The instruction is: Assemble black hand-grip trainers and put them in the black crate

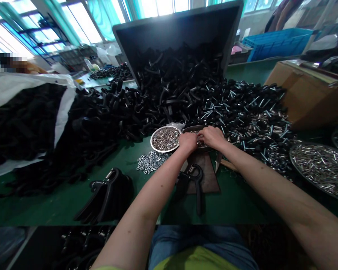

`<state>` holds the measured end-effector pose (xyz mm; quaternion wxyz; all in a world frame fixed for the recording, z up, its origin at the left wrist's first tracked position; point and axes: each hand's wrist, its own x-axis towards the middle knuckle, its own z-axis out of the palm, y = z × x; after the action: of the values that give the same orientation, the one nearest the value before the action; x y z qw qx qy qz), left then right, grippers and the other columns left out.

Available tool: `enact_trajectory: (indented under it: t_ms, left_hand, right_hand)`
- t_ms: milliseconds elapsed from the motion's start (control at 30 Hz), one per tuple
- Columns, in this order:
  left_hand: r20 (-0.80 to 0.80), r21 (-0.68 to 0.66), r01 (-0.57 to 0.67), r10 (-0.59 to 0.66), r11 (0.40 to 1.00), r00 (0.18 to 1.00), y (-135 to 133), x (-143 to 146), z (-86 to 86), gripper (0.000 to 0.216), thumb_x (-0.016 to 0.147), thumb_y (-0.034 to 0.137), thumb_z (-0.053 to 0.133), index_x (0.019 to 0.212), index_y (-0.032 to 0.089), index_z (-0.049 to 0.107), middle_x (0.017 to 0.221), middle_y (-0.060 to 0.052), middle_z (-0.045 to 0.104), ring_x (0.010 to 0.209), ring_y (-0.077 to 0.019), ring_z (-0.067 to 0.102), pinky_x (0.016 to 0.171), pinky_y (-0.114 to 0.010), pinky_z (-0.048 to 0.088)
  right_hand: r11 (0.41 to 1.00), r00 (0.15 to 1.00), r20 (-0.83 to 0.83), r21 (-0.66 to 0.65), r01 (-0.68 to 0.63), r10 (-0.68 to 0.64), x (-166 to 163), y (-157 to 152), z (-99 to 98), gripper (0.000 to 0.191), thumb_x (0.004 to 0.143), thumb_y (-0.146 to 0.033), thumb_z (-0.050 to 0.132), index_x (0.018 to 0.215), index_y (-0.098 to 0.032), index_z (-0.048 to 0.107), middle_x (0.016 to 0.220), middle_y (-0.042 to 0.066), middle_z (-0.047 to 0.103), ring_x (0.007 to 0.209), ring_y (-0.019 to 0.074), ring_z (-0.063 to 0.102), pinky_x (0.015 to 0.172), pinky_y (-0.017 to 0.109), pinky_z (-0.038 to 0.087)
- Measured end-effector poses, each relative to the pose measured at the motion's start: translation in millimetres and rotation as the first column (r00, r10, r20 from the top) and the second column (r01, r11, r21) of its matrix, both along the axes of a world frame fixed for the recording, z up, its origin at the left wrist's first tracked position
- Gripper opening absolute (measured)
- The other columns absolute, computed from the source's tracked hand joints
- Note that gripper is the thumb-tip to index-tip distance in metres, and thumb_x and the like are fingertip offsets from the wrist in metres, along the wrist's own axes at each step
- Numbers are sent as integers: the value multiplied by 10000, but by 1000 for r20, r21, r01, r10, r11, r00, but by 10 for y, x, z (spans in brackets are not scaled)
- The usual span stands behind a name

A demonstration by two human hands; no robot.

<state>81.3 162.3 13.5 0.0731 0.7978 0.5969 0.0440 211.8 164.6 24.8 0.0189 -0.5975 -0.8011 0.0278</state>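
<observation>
My left hand (188, 142) and my right hand (213, 136) meet over a dark oval dish (204, 149) of small metal parts. The fingers of both hands are bent and closed together at the dish; what they pinch, if anything, is too small to make out. Just below them, a black hand gripper with a metal spring (198, 183) lies partly on a brown board (211, 176). Left of my left hand stands a round metal bowl (151, 141) of small metal pins and rings. Loose hex nuts (150, 163) are spread in front of that bowl.
Several finished-looking black hand grippers (107, 198) stand stacked at the left front. A tipped grey bin (180, 30) spills black handles (169, 97) across the back. Black knobs with screws (242, 105), a cardboard box (312, 93) and a tray of metal pins (323, 168) occupy the right.
</observation>
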Motion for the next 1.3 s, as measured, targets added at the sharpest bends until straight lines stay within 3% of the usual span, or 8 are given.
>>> enact_trajectory:
  t_ms: [267, 367, 500, 600, 800, 1000, 1167, 1300]
  left_hand:
    - [101, 7, 4, -4, 1000, 995, -58, -99, 72, 224, 839, 223, 486, 941, 145, 670, 936, -132, 690, 913, -238, 634, 802, -313, 459]
    - [185, 44, -4, -4, 999, 983, -215, -239, 125, 212, 874, 255, 450, 987, 181, 614, 935, -76, 683, 879, -190, 628, 763, -273, 447]
    - [384, 66, -39, 10, 997, 923, -622, -475, 16, 159, 891, 301, 440, 927, 199, 557, 851, -27, 663, 773, -152, 608, 682, -244, 421]
    - [439, 42, -80, 54, 996, 897, -928, -584, -161, 111, 881, 281, 454, 874, 203, 532, 801, -19, 638, 723, -150, 589, 634, -241, 396]
    - [368, 29, -100, 82, 995, 926, -1144, -586, -343, 96, 888, 260, 441, 900, 210, 522, 843, -31, 634, 788, -164, 594, 672, -255, 399]
    - [328, 51, -103, 80, 993, 941, -1130, -568, -355, 99, 891, 261, 439, 917, 209, 520, 860, -39, 639, 806, -172, 597, 678, -259, 402]
    - [300, 56, -85, 64, 995, 952, -1130, -573, -376, 108, 895, 260, 425, 919, 210, 518, 867, -38, 643, 801, -173, 597, 671, -260, 399]
    - [285, 39, -84, 70, 996, 956, -1135, -567, -372, 113, 895, 263, 430, 925, 213, 526, 887, -41, 649, 821, -175, 602, 690, -264, 405]
  right_hand:
    - [996, 983, -177, 66, 53, -41, -154, 34, -29, 265, 847, -223, 490, 1085, -144, 577, 967, 139, 673, 906, 255, 625, 732, 336, 461]
    - [976, 904, -424, 173, 134, -50, -57, -138, 77, 327, 900, -230, 408, 1218, -155, 419, 1008, 122, 647, 881, 221, 628, 725, 339, 482]
    - [996, 340, -940, 43, 75, 15, -10, -666, 124, 171, 900, -388, 439, 964, -230, 424, 791, 8, 627, 563, 130, 598, 509, 267, 495]
    - [989, 128, -987, -109, -96, -97, -100, -1113, 22, 223, 887, -442, 459, 893, -236, 373, 690, -33, 614, 480, 113, 578, 453, 250, 487]
    - [987, 216, -972, -116, -110, -90, -271, -1469, -215, 189, 898, -397, 465, 916, -224, 389, 722, -20, 629, 554, 119, 616, 542, 270, 517]
    - [994, 395, -918, -70, -79, -34, -277, -1521, -190, 136, 912, -353, 440, 921, -226, 391, 724, 2, 657, 584, 136, 640, 572, 273, 506]
    - [989, 571, -807, 113, -101, 150, -324, -1592, -185, 105, 903, -318, 441, 914, -218, 411, 724, 45, 674, 629, 171, 660, 588, 284, 496]
    - [975, 616, -758, 199, -95, 214, -366, -1600, -246, 87, 899, -306, 442, 906, -223, 419, 713, 47, 671, 631, 180, 661, 582, 286, 488]
